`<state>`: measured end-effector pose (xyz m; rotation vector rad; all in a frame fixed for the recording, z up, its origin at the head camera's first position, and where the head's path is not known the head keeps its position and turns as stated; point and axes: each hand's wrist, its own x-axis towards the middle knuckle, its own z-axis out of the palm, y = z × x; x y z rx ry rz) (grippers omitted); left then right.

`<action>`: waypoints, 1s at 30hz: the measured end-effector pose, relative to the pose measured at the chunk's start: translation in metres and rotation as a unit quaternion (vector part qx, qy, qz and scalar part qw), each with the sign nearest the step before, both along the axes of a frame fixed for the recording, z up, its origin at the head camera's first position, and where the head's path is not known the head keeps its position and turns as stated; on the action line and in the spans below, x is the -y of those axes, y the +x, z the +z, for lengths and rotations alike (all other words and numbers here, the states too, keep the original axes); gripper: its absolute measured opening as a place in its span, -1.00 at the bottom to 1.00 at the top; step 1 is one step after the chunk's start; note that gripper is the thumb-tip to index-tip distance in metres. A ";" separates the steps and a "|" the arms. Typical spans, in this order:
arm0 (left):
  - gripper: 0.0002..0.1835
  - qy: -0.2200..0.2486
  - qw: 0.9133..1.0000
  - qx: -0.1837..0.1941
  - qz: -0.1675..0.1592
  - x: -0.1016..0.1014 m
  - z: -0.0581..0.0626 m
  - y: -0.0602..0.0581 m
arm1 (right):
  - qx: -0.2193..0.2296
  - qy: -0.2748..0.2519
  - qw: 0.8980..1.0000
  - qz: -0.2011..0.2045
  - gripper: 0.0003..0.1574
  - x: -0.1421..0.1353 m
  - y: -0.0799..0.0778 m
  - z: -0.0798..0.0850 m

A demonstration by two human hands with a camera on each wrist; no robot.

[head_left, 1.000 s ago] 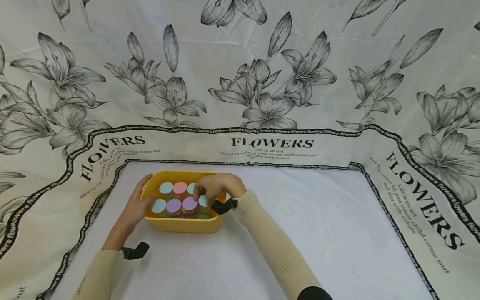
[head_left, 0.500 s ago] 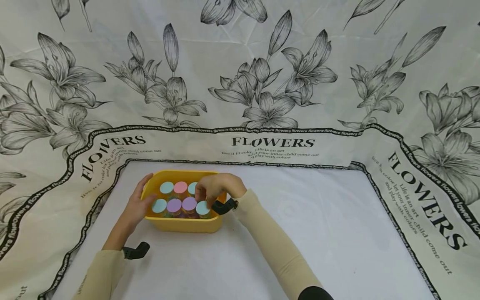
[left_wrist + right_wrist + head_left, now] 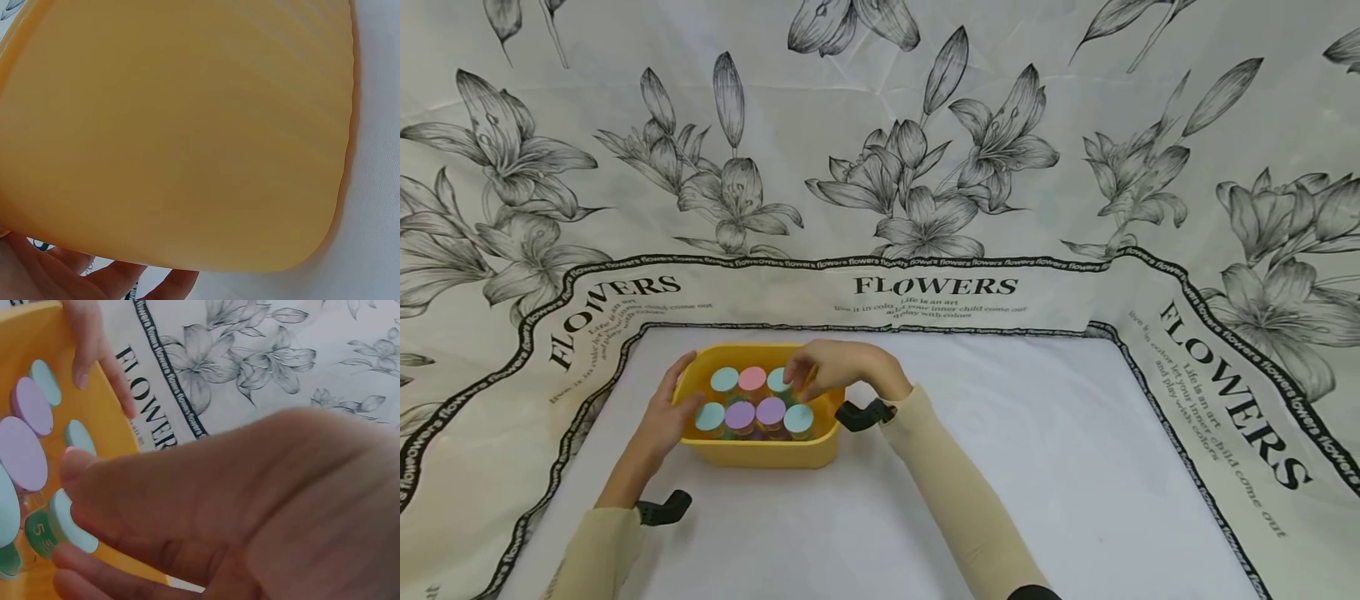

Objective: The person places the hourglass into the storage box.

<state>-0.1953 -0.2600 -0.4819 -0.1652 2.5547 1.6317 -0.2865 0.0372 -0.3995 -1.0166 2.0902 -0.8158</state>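
Note:
A yellow plastic bin [image 3: 760,454] holds several small clear jars with round lids in two rows. In the front row are purple lids [image 3: 740,415] between light blue lids [image 3: 797,418]; the back row has a pink lid [image 3: 752,378] between blue ones. My left hand [image 3: 662,414] grips the bin's left end, thumb over the rim and fingers outside. Above the bin's right side is my right hand [image 3: 842,368], fingers loosely bent and spread. Its thumb and fingers lie around a blue-lidded jar [image 3: 70,524] with a green label, with no pinch visible.
The bin stands on a white tabletop [image 3: 970,467], toward the back left. Behind and beside it hangs a cloth [image 3: 925,167] printed with flowers and lettering. Dark wrist mounts [image 3: 865,414] sit at both cuffs.
My right hand has lifted off the front right blue-lidded jar and shifted back, its fingers loosening. That jar's lid now shows whole. The left hand keeps its hold; the head view has shifted slightly.

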 end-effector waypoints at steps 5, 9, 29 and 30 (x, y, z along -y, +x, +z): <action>-0.19 -0.003 1.000 0.006 0.001 0.004 0.000 0.002 | -0.005 -0.053 0.998 -0.015 -0.57 -0.011 0.005 -0.001; -0.21 -0.004 1.000 0.006 0.004 0.006 0.001 0.003 | -0.014 -0.099 0.994 -0.038 -0.54 -0.018 0.007 -0.005; -0.30 -0.207 0.957 -0.203 0.023 -0.003 0.013 0.025 | -0.112 -0.185 0.939 -0.268 -0.57 -0.077 0.039 -0.039; -0.27 -0.216 0.956 -0.197 0.011 -0.003 0.015 0.026 | -0.122 -0.177 0.935 -0.281 -0.54 -0.083 0.040 -0.039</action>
